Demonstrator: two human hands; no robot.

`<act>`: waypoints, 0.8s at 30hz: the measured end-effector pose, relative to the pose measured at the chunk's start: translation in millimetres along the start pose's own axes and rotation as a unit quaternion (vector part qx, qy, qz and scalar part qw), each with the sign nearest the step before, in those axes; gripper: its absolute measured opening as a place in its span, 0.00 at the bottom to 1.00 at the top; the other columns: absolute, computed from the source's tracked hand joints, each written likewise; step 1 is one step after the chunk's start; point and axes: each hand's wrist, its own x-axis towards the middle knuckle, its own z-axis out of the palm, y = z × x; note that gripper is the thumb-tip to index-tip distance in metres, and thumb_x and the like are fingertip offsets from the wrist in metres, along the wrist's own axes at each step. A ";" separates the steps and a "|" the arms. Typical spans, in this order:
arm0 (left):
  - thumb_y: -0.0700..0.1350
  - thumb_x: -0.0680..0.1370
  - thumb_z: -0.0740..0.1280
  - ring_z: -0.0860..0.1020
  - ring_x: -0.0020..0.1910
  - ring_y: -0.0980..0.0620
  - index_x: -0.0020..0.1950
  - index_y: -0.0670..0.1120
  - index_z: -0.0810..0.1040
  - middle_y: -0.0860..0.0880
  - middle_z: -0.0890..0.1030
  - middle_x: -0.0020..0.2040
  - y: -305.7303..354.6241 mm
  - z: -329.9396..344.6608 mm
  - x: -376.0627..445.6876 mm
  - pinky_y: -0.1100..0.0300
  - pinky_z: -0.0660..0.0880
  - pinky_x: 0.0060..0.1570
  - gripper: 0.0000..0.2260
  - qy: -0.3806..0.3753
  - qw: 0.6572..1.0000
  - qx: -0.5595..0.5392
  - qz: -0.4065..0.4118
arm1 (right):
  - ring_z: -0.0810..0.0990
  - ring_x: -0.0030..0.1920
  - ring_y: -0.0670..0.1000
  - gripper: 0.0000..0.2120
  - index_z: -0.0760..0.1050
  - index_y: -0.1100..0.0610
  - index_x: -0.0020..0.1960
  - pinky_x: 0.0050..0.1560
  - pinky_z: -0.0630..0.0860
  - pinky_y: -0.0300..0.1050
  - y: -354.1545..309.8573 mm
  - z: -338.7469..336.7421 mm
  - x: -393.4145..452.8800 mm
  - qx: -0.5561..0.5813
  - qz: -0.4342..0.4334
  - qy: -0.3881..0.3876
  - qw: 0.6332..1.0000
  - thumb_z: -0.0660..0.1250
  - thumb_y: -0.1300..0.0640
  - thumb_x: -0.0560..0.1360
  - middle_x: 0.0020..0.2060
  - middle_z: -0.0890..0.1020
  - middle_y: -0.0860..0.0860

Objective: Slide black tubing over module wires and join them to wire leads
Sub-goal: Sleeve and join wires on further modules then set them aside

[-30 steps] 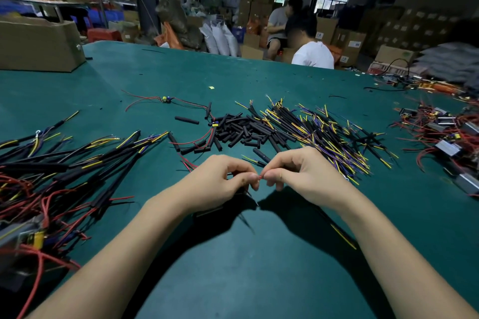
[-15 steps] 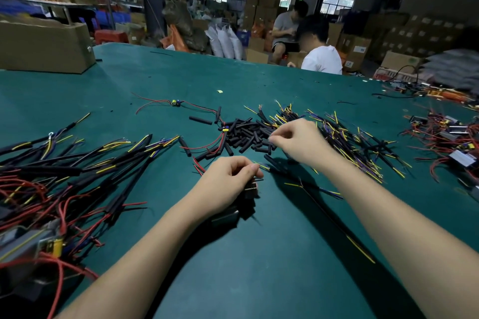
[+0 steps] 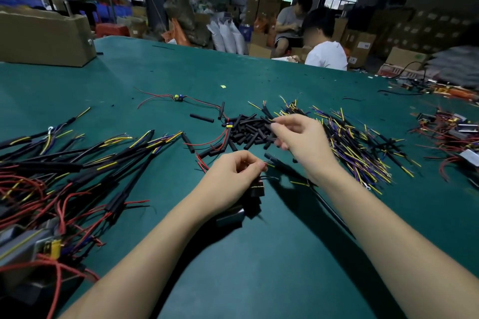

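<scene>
Reaching away from the left hand [image 3: 234, 176], the right hand [image 3: 302, 137] now pinches one short black tubing piece [image 3: 268, 122] above the tubing pile [image 3: 248, 131]. The left hand keeps pinching the module's thin red wire [image 3: 263, 163], ready for sleeving.

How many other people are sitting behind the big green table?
2. One in a white shirt sits right at the table's far edge. One in a grey shirt sits further back among the cardboard boxes. More may be hidden in the clutter.
</scene>
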 end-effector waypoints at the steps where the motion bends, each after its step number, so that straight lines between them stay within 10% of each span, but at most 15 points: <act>1: 0.48 0.78 0.66 0.77 0.39 0.47 0.43 0.46 0.79 0.37 0.82 0.43 0.5 0.4 -0.1 0.41 0.75 0.52 0.08 0.001 1.000 -0.001 0.000 | 0.77 0.30 0.44 0.03 0.79 0.58 0.46 0.33 0.73 0.35 -0.5 -5.8 -11.5 0.085 0.036 -0.009 0.996 0.68 0.64 0.75 0.33 0.80 0.50; 7: 0.48 0.78 0.66 0.81 0.45 0.39 0.42 0.47 0.79 0.41 0.83 0.41 3.9 1.6 -1.4 0.41 0.76 0.54 0.07 0.010 1.000 0.017 0.004 | 0.81 0.34 0.48 0.03 0.74 0.59 0.45 0.35 0.76 0.35 0.6 -20.4 -52.5 0.329 0.141 -0.010 0.934 0.66 0.66 0.76 0.36 0.82 0.54; 24: 0.46 0.79 0.66 0.76 0.38 0.53 0.43 0.46 0.79 0.40 0.82 0.41 5.7 3.0 -4.1 0.47 0.75 0.49 0.07 -0.001 0.998 0.045 0.034 | 0.79 0.35 0.48 0.04 0.74 0.58 0.44 0.39 0.74 0.38 2.4 -12.5 -59.1 0.277 0.140 -0.039 0.950 0.68 0.65 0.74 0.37 0.82 0.53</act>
